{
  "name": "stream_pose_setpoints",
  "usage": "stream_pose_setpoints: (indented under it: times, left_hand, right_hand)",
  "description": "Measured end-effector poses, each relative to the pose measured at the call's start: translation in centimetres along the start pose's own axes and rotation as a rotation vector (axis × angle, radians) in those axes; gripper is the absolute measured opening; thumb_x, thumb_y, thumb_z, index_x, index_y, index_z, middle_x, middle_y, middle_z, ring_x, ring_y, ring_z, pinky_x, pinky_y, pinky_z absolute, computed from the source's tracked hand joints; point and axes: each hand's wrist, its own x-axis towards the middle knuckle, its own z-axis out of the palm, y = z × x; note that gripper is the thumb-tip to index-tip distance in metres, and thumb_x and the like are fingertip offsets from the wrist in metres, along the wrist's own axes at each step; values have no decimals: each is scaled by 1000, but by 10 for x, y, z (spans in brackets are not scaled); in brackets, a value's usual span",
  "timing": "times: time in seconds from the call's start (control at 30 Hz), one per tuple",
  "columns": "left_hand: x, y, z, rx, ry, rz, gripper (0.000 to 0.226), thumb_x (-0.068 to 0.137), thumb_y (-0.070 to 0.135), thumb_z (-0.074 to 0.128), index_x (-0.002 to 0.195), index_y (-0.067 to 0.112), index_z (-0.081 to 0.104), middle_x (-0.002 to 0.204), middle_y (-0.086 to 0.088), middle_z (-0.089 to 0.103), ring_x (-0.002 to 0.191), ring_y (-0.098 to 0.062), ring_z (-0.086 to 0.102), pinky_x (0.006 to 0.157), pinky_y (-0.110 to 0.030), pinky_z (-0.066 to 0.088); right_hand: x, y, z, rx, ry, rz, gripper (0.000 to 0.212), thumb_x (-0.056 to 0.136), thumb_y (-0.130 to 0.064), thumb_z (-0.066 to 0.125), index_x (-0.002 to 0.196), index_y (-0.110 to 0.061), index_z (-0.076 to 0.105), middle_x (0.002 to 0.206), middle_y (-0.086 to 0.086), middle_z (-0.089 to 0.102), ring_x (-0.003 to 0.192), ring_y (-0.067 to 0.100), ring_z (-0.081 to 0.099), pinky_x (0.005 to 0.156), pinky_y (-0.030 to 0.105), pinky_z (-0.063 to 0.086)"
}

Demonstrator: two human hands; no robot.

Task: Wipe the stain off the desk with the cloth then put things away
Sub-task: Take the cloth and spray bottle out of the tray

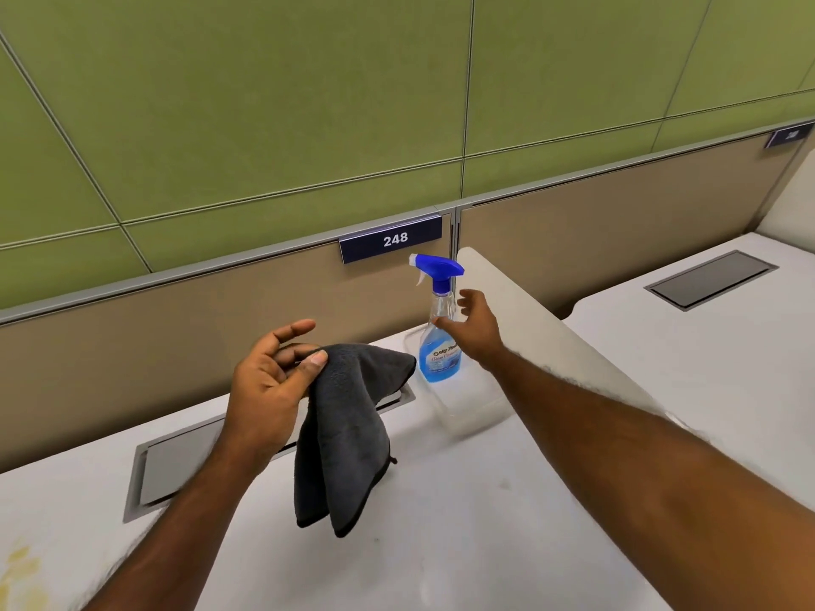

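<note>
A green panelled wall (264, 103) rises behind a low beige partition (176, 310) that carries a dark plate marked 248 (390, 239). In front of it lies a white bench (441, 544) with a grey hatch (176, 469) set into its top. A yellowish stain (22, 571) shows on the bench at the lower left edge of the view.

The left grip (269, 381) is raised above the bench and pinches a dark grey cloth (344, 434) between thumb and fingers. The cloth hangs down in folds, partly in front of the hatch, with its lower end over the bench.

The right grip (476, 330) is stretched toward the back right corner with fingers spread and relaxed, holding nothing. It is just beside the neck of a spray bottle (441, 359); whether the thumb touches it I cannot tell. The bottle stands upright on the bench, with a blue trigger head and blue liquid in its lower half. A white divider (551, 337) runs along the right of it.
</note>
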Motion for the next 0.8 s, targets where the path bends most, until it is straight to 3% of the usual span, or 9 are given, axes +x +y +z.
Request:
stream_pose_setpoints:
  times: [0.13,0.33,0.5,0.6,0.7,0.8]
  left_hand:
    - [4,-5,0,-7,0,-22,38,91,-1,56,124,19,55,79,7,74,80,-4,70,73,-18,57]
    - [8,-5,-1,-18,16,-37,40,92,-2,56,126,18,53,79,6,74,81,-5,69,76,-20,58]
    - [10,0,-4,-68,40,-34,39,92,-4,55,125,18,53,78,6,74,78,-4,69,70,-18,56]
    - [8,6,-5,-94,51,-19,37,92,-4,55,122,19,55,78,7,74,79,-4,69,70,-18,56]
    - [5,13,-4,-117,61,-9,35,92,-3,55,120,19,56,76,6,73,77,-6,69,71,-20,58]
    - [3,20,-5,-140,69,3,34,93,-2,55,119,20,57,76,6,73,76,-7,68,72,-20,58]
  right_hand:
    - [28,-8,12,82,-76,-66,67,82,-22,76,137,-16,39,124,3,57,108,20,56,96,37,48]
    - [44,-14,11,30,-26,-87,42,87,-24,71,121,-7,53,100,6,60,93,20,59,96,42,52]
    - [40,-42,-9,55,90,-176,43,79,-28,78,111,-6,59,92,6,62,83,17,58,80,29,51]
    - [33,-68,-23,102,141,-253,28,81,-24,78,97,-10,59,74,-2,56,67,9,53,68,21,46]
    - [18,-92,-38,153,196,-342,20,81,-14,73,78,-20,54,63,-4,48,59,12,47,62,28,47]
    - [-13,-110,-56,225,101,-386,25,81,-2,68,84,-23,55,67,2,51,62,11,51,64,27,50]
